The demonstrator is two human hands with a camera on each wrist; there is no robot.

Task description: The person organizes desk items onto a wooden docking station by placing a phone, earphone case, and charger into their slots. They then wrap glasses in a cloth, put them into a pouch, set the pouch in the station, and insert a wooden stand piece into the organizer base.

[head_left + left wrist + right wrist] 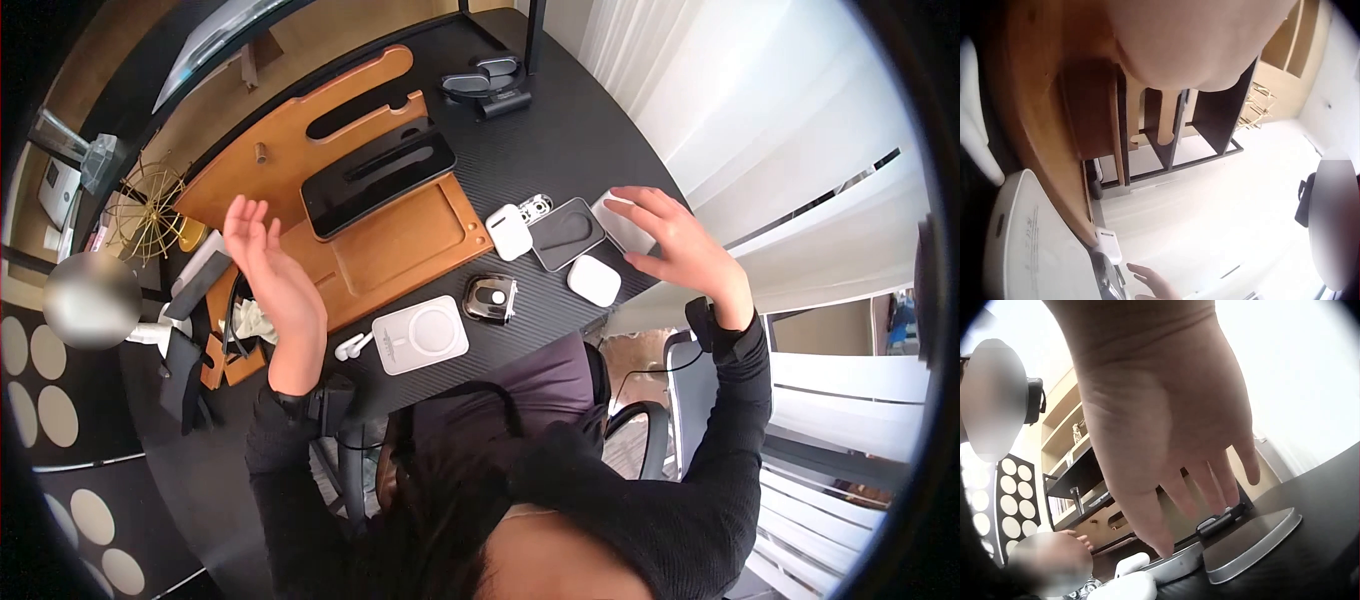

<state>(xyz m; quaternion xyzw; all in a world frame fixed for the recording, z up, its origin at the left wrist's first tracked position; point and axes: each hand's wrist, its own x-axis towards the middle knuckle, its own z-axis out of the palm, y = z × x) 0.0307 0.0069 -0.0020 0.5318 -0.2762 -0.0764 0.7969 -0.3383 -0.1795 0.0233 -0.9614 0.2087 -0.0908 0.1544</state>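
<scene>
My left hand (262, 255) is raised above the desk with straight fingers and holds nothing. It hovers over the left end of a wooden organizer tray (400, 255), on which a black phone (378, 185) lies. My right hand (665, 240) is also open, fingers spread, just above a white box (618, 222) at the desk's right edge, and touches nothing I can see. In the right wrist view the right hand's fingers (1204, 481) hang over a grey pad (1250, 540). The left wrist view shows my palm (1191, 37) over the tray (1035, 125).
On the black desk (570, 130) lie a white power bank (420, 335), loose earbuds (350, 347), a clear case (490, 298), a white earbud case (508, 232), a grey pad (566, 233) and another white case (594, 280). A black stand (487, 85) sits at the back.
</scene>
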